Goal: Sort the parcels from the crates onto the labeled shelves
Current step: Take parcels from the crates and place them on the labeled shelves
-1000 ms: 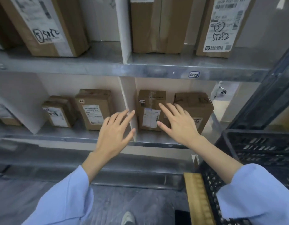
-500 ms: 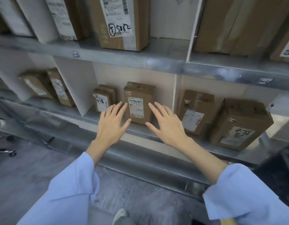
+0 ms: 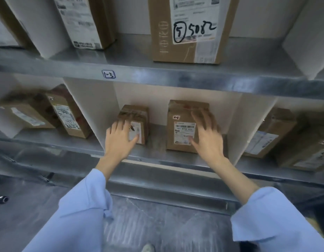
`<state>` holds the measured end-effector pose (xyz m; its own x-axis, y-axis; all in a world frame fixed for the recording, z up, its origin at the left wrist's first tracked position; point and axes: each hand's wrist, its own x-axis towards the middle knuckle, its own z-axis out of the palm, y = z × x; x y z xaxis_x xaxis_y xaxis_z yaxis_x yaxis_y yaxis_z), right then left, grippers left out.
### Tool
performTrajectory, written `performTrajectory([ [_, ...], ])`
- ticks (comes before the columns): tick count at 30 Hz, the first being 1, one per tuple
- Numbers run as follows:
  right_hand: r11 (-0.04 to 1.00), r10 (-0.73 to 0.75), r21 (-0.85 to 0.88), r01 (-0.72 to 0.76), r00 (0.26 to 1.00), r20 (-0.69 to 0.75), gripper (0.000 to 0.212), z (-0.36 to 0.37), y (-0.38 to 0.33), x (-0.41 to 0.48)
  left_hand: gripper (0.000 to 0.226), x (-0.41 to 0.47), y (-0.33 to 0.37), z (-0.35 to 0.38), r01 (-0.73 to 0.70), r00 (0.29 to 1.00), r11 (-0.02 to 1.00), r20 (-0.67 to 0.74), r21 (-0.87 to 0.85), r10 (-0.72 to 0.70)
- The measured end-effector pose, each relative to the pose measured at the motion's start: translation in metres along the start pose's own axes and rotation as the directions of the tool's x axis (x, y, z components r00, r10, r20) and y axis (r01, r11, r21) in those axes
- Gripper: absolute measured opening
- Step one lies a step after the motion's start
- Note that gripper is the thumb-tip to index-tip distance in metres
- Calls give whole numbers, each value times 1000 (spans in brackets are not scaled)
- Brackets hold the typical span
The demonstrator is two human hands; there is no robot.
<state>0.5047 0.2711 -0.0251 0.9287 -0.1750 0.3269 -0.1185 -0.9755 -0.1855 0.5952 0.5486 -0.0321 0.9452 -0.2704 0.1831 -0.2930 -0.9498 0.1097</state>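
Two brown cardboard parcels stand in the middle bay of the lower metal shelf (image 3: 157, 160). My left hand (image 3: 119, 140) is spread with fingers apart over the front of the smaller parcel (image 3: 139, 120) on the left. My right hand (image 3: 207, 137) is spread over the right side of the taller parcel (image 3: 183, 124), which carries a white barcode label and a small handwritten tag. Neither hand grips anything. A handwritten label (image 3: 108, 74) reading 1-3 is stuck on the shelf edge above this bay.
White dividers (image 3: 88, 113) split the shelf into bays. More parcels stand in the left bay (image 3: 66, 115) and the right bay (image 3: 270, 135). On the upper shelf a big box (image 3: 186, 30) is marked 5082. Grey floor lies below.
The view has shifted left along the shelf and closer. Both hands have moved from the bay labelled 1-4 to this bay and now reach onto the two parcels.
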Motion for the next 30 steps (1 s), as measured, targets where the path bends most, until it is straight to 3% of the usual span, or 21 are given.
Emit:
performTrajectory([
  [2, 999, 54, -5, -54, 998, -43, 84, 6, -6, 5, 74, 18, -15, 4, -27, 999, 999, 45, -33, 28],
  [6, 988, 148, -22, -150, 986, -76, 82, 9, -13, 8, 63, 43, -34, 19, -159, 986, 974, 34, -161, 166],
  [10, 984, 173, -21, -175, 983, -60, 76, 12, -13, 9, 63, 53, -44, 31, -181, 978, 964, 66, -195, 197],
  [20, 994, 111, -1, -112, 984, -142, 76, 21, 0, 8, 68, 50, -50, 40, -204, 978, 968, 17, -145, 209],
  [25, 995, 91, -44, -95, 993, -76, 81, 11, 3, 5, 67, 50, -47, 32, -215, 975, 971, 38, -110, 220],
  [30, 997, 46, -57, -49, 997, -61, 84, -14, -6, -5, 64, 36, -42, 3, -243, 970, 965, -47, -102, 239],
])
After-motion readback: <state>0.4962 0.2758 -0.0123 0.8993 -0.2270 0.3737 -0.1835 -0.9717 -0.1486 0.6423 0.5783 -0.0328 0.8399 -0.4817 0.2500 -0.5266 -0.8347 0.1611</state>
